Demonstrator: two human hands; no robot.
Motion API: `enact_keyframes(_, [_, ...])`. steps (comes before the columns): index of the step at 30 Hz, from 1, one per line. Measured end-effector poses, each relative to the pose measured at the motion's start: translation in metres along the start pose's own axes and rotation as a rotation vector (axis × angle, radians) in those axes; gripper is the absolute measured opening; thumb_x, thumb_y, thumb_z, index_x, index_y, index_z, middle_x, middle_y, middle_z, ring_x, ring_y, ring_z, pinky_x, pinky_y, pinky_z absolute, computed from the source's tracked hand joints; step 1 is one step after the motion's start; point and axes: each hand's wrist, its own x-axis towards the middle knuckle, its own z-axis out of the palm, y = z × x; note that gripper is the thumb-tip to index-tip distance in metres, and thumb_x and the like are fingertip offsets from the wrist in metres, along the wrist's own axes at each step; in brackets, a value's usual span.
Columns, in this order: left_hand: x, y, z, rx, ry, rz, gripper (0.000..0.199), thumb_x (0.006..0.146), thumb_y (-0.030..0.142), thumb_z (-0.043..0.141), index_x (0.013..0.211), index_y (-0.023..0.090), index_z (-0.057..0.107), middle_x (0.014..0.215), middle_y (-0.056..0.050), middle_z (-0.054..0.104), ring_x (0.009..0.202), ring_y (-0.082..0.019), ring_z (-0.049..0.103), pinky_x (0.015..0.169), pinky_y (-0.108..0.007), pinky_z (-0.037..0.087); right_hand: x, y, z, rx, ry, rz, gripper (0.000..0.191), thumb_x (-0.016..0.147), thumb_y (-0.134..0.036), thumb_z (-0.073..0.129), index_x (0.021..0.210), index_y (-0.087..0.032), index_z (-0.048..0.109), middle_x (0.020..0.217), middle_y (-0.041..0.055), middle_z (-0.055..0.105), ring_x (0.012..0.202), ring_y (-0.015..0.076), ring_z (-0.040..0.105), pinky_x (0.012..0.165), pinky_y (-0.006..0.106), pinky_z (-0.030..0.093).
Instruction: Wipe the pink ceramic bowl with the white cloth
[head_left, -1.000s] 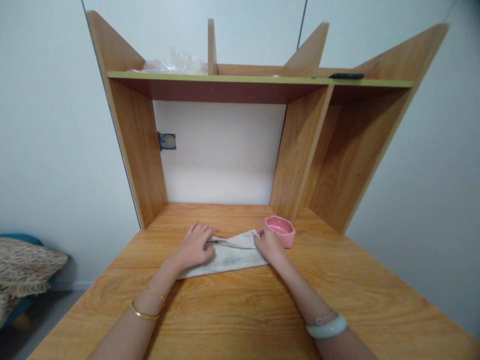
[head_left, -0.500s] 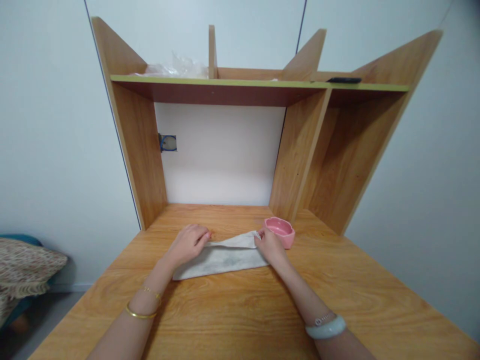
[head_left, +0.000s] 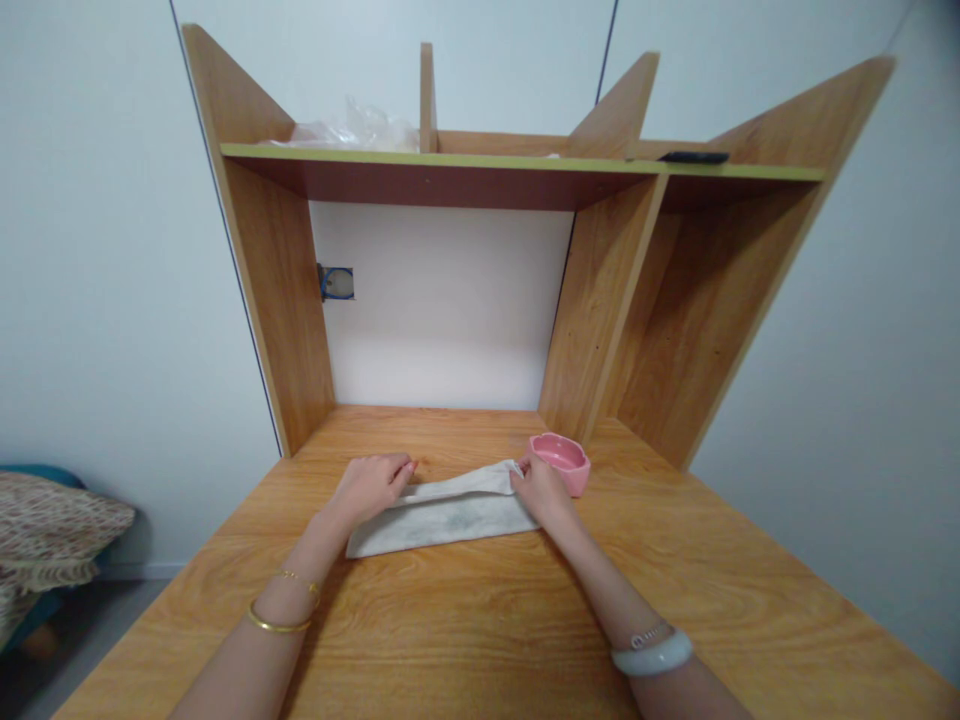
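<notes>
A pale grey-white cloth (head_left: 450, 522) lies across the wooden desk, its far edge folded over in a narrow strip. My left hand (head_left: 373, 486) is closed at the left end of that strip, thumb and fingers pinched on the cloth. At the other end, my right hand (head_left: 544, 490) pinches the fold's right corner, which is raised a little. Just behind the right hand stands a pink bowl (head_left: 564, 462) with a wavy rim. Parts of the cloth's two ends are hidden beneath my hands.
A wooden shelf unit (head_left: 600, 320) rises at the back of the desk (head_left: 450, 640). Clear plastic bags (head_left: 356, 130) and a flat black object (head_left: 694, 157) lie on its upper shelf. An uncovered wall box (head_left: 337, 283) shows at left. A patterned cloth (head_left: 60, 530) drapes over something teal.
My left hand has shifted slightly left along the fold, and more of the folded strip shows beside it. My right hand stays at the right corner.
</notes>
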Motion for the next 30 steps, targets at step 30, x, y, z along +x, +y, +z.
enact_keyframes(30, [0.006,-0.019,0.002,-0.158,0.157,-0.020,0.028,0.069,0.012,0.042,0.088,0.020,0.061,0.095,-0.003,0.065,0.093,-0.019,0.056,0.081,-0.027,0.041,0.004,0.002,-0.011,-0.007,0.034,0.022,0.010,0.076,-0.021,0.051,0.078,-0.016,0.060,0.069,0.0038,0.063,0.064,0.0141,0.055,0.053,0.021,0.030])
